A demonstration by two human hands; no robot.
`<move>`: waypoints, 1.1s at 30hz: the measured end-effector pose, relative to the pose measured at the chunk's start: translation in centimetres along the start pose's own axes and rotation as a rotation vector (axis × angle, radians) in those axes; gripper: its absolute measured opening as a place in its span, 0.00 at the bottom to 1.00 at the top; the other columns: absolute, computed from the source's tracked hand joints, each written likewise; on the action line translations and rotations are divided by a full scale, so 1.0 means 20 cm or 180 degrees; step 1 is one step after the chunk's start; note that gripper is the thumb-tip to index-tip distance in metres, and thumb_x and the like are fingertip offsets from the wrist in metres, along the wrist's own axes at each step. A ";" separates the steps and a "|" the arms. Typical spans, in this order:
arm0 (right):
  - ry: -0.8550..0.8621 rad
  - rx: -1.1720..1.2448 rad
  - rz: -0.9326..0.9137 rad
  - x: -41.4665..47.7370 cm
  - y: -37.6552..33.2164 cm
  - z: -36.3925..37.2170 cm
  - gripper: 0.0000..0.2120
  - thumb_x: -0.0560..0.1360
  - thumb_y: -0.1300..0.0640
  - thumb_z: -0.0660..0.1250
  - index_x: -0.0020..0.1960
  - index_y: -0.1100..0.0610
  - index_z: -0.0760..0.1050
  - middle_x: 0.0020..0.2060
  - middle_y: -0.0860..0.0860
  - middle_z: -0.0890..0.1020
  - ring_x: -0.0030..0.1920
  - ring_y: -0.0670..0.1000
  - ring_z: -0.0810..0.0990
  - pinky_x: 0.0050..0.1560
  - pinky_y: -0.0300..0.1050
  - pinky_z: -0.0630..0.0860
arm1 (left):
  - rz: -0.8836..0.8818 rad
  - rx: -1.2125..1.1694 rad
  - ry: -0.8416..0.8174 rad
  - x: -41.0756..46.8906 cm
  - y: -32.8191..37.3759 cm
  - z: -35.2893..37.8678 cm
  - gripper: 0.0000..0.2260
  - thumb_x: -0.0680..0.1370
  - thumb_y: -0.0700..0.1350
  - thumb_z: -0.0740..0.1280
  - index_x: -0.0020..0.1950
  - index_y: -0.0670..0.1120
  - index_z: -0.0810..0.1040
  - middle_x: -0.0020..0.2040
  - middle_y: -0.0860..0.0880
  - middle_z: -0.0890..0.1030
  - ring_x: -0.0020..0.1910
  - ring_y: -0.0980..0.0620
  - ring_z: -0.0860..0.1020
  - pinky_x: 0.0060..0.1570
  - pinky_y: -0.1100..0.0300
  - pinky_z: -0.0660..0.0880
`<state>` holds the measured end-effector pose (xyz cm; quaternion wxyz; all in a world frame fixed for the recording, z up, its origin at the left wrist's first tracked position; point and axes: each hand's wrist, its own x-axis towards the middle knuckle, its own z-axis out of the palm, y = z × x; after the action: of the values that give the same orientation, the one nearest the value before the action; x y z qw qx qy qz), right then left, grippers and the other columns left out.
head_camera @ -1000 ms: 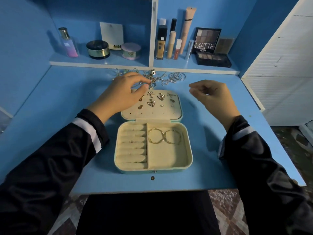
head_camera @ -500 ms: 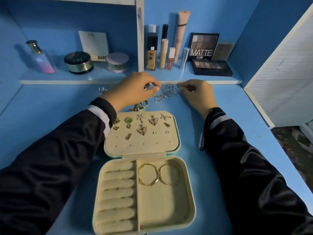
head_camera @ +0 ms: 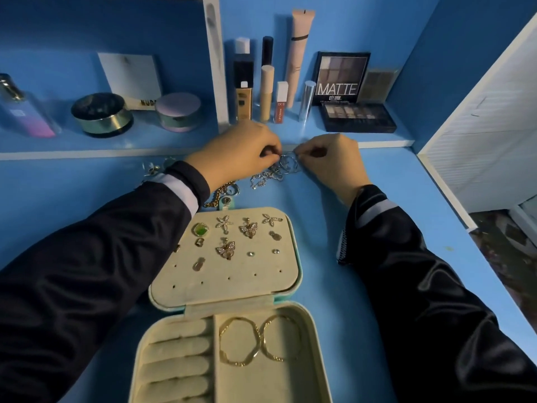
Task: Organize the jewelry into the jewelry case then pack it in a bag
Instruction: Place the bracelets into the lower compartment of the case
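Both hands have closed in on each other: left hand (head_camera: 238,152) and right hand (head_camera: 334,162), fingers curled, pinch the tangled silver hoops (head_camera: 288,166) on the desk (head_camera: 401,196) at twelve o'clock from the open jewelry case (head_camera: 232,289); gold hoops (head_camera: 261,343) lie in its six o'clock half

Both hands reach to the back of the blue desk (head_camera: 406,199). The left hand (head_camera: 238,152) and right hand (head_camera: 334,161) pinch silver rings (head_camera: 287,164) beyond the open jewelry case (head_camera: 308,330).

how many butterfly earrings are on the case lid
2 butterfly earrings: one in the lid's top row between the starfish studs, one below-left of it. The left sleeve hides the lid's left edge.
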<state>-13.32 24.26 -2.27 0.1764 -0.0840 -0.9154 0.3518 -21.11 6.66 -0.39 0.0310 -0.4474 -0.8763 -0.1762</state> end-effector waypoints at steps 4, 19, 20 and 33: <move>0.0052 0.0067 0.0022 -0.01 0.00 -0.01 0.05 0.71 0.64 0.71 0.46 0.60 0.84 0.41 0.51 0.84 0.41 0.46 0.78 0.41 0.24 0.70 | -0.0073 -0.0048 -0.0035 0.01 0.00 -0.01 0.07 0.78 0.46 0.69 0.50 0.45 0.84 0.43 0.48 0.82 0.38 0.54 0.75 0.37 0.66 0.65; -0.0227 0.0330 0.0395 -0.02 -0.01 -0.01 0.07 0.71 0.60 0.74 0.49 0.57 0.84 0.41 0.51 0.83 0.40 0.45 0.77 0.45 0.33 0.74 | -0.0292 -0.0096 -0.0130 0.02 0.05 0.00 0.05 0.78 0.41 0.67 0.47 0.45 0.83 0.43 0.49 0.82 0.42 0.52 0.78 0.43 0.61 0.69; -0.0246 0.0367 0.0403 -0.02 -0.01 -0.01 0.07 0.71 0.59 0.75 0.49 0.57 0.84 0.42 0.52 0.84 0.40 0.45 0.77 0.46 0.35 0.75 | -0.0281 -0.0104 -0.0112 0.02 0.05 0.00 0.05 0.78 0.41 0.67 0.47 0.46 0.82 0.43 0.50 0.81 0.41 0.53 0.76 0.43 0.62 0.68; 0.0124 0.0460 0.0099 -0.09 -0.03 -0.02 0.06 0.74 0.61 0.70 0.40 0.54 0.76 0.32 0.42 0.74 0.33 0.40 0.70 0.35 0.26 0.66 | -0.0441 -0.0593 0.0391 -0.18 0.12 -0.07 0.03 0.79 0.40 0.68 0.49 0.44 0.81 0.39 0.57 0.76 0.35 0.71 0.73 0.36 0.79 0.64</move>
<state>-11.55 23.55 -2.13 0.1943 -0.0921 -0.8826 0.4181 -17.21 4.72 0.84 0.0307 -0.3751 -0.8814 -0.2855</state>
